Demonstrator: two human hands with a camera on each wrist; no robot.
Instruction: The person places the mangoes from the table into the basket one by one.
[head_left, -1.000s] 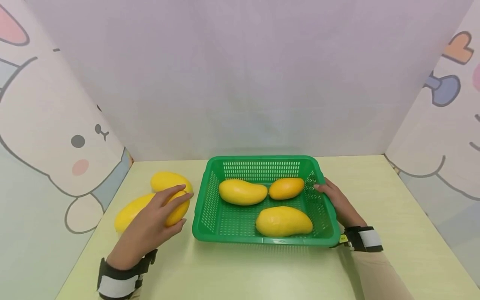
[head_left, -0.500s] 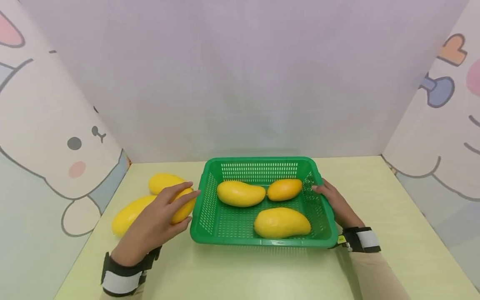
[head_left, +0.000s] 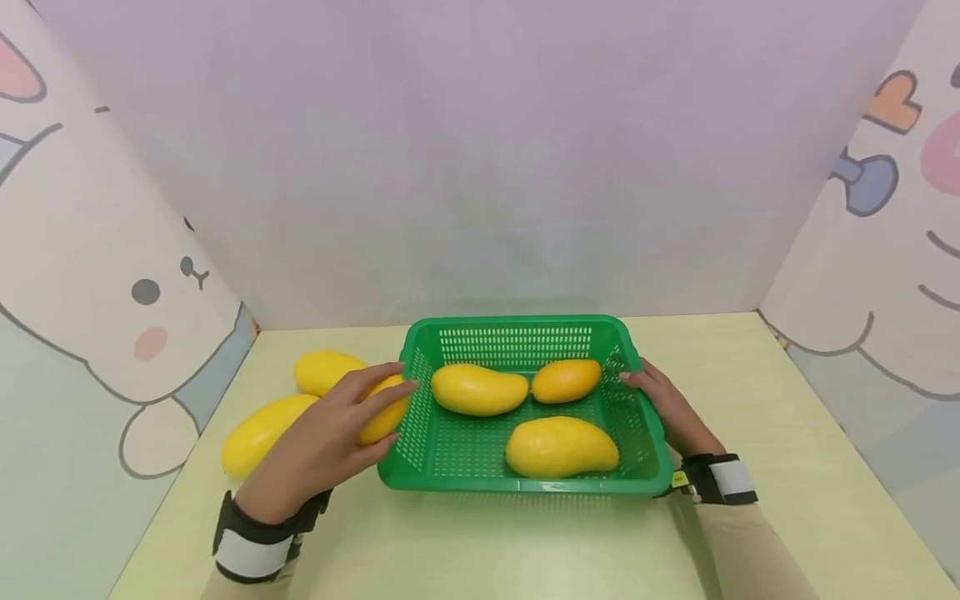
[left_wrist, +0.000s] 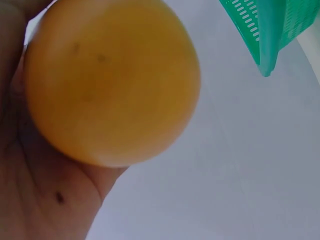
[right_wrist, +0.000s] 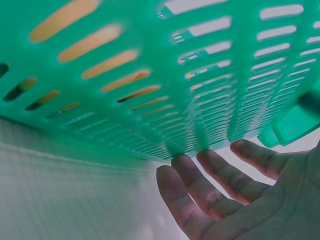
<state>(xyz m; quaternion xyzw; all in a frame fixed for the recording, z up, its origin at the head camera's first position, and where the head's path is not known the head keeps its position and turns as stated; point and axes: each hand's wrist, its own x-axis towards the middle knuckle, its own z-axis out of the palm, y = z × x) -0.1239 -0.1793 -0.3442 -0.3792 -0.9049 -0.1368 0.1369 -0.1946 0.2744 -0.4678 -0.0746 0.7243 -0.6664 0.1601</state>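
My left hand grips a yellow-orange mango just over the left rim of a green plastic basket. Up close in the left wrist view, the held mango lies against the palm. Inside the basket are an orange-yellow mango at the back right, a yellow mango at the back left and a larger mango in front. My right hand holds the basket's right side, thumb over the rim. In the right wrist view its fingertips touch the slotted outer wall.
Two more yellow mangoes lie on the pale table left of the basket: one mango behind, another mango partly behind the left hand. A plain back panel and side panels with cartoon prints enclose the table.
My left hand has carried its mango rightward, away from the two loose mangoes, to the basket's left rim. The right hand keeps its hold on the basket. The head view has shifted slightly.
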